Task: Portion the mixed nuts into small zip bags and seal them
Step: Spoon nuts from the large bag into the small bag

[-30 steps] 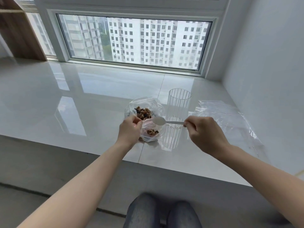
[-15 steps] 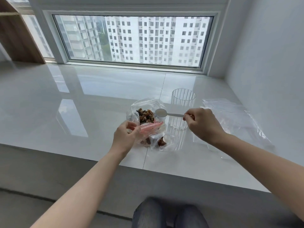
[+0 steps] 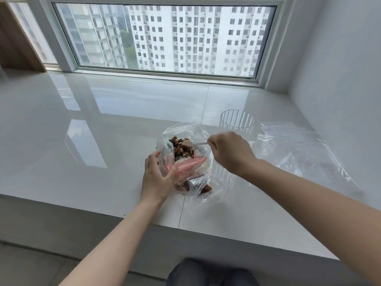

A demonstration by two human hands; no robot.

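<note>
A large clear bag [image 3: 165, 137] lies open on the white ledge with mixed nuts [image 3: 182, 148] inside. My right hand [image 3: 231, 153] pinches a white plastic spoon [image 3: 192, 143] by its handle, and the spoon's bowl rests on the nuts. My left hand [image 3: 156, 178] holds the pink-striped mouth of a small zip bag [image 3: 204, 188], which lies in front of the large bag with a few nuts at its bottom.
A ribbed clear glass [image 3: 237, 122] stands just behind my right hand. More flat clear bags [image 3: 299, 153] lie to the right by the wall. The ledge [image 3: 82, 141] drops off at its front edge near my knees.
My right hand carried the spoon from over the small bag back and left into the large bag's nuts. My left hand shifted its hold on the small bag's mouth.
</note>
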